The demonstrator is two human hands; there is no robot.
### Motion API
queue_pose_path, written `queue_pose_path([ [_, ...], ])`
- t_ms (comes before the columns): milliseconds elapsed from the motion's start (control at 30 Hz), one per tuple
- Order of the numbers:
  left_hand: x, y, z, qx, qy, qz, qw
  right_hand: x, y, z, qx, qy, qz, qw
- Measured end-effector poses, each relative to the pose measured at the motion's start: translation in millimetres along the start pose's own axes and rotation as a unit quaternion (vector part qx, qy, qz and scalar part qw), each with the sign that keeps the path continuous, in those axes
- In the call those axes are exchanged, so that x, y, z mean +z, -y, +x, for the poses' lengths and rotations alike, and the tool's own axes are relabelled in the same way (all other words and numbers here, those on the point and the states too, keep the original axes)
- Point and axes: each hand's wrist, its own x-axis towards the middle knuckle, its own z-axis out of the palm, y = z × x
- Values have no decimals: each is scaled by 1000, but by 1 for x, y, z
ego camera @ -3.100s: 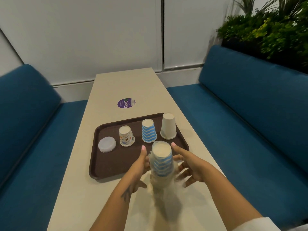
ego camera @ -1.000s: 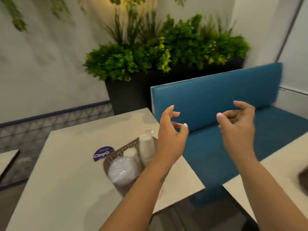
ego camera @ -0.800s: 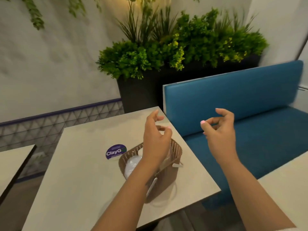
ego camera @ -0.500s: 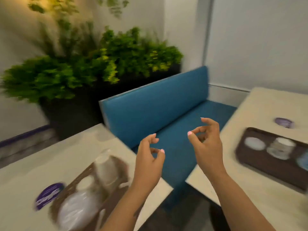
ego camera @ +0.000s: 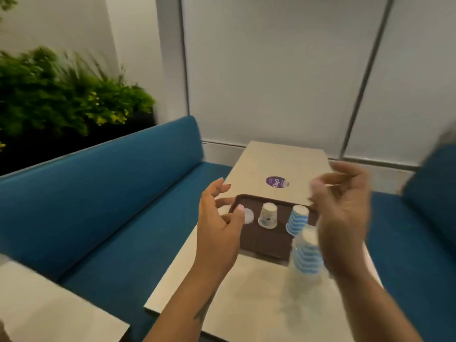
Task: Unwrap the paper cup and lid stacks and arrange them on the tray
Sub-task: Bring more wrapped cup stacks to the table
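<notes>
A brown tray (ego camera: 265, 245) lies on the beige table (ego camera: 249, 290). On it stand a white lid (ego camera: 248, 216), an upturned patterned cup (ego camera: 268, 215) and an upturned blue-striped cup (ego camera: 297, 219). A wrapped stack of blue-striped cups (ego camera: 306, 257) stands upturned on the table just in front of the tray, blurred. My left hand (ego camera: 218, 230) hovers above the tray's left edge with curled, parted fingers and holds nothing. My right hand (ego camera: 343, 218) is raised above the wrapped stack, blurred, fingers apart, and hides the tray's right part.
Blue benches (ego camera: 111, 206) run along both sides of the table. A purple round sticker (ego camera: 276, 181) marks the table beyond the tray. A planter with green plants (ego camera: 61, 104) stands behind the left bench. Another table's corner (ego camera: 49, 307) shows at bottom left.
My view has swung from the neighbouring table with the brown basket back to the tray table. Both hands came along empty and now hover over the tray and wrapped stack.
</notes>
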Motion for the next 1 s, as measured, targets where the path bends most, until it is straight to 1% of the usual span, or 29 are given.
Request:
queue_pose_path([
  [67,-21,2,5,9,-48,35,998,42,-13,-13,23,92,9,995],
  [133,-67,9,8,-8,-120,76,990,91,-20,-32,56,180,29,982],
  [200,-126,13,4,-37,-192,124,973,139,-22,-56,89,245,56,964],
  [267,-193,15,-8,-59,-262,174,947,190,-17,-91,114,310,78,941],
  [333,-260,13,-26,-81,-332,222,913,241,-6,-134,138,399,86,903],
  [400,-324,8,-48,-116,-379,256,882,290,4,-182,157,498,71,850],
  [467,-378,4,-72,-173,-406,260,859,334,12,-232,148,587,37,795],
  [533,-413,5,-93,-231,-406,257,846,364,13,-274,124,647,-11,752],
  [567,-428,7,-103,-246,-404,260,842,378,12,-294,118,669,-34,733],
  [633,-449,12,-117,-262,-399,267,837,398,7,-328,93,697,-75,707],
  [700,-464,15,-126,-284,-390,259,837,410,1,-350,46,708,-114,695],
  [767,-474,20,-130,-307,-374,242,841,416,-2,-362,17,687,-153,710],
  [800,-476,23,-130,-316,-366,235,843,418,-4,-364,18,670,-172,722],
  [867,-478,28,-128,-333,-360,206,847,420,-4,-366,47,641,-191,742],
  [900,-477,31,-126,-343,-362,172,850,420,-5,-367,57,636,-193,745],
  [933,-475,32,-123,-358,-363,127,851,421,-6,-366,60,639,-194,741],
  [1000,-469,30,-117,-383,-370,45,845,421,-7,-366,65,660,-197,722],
])
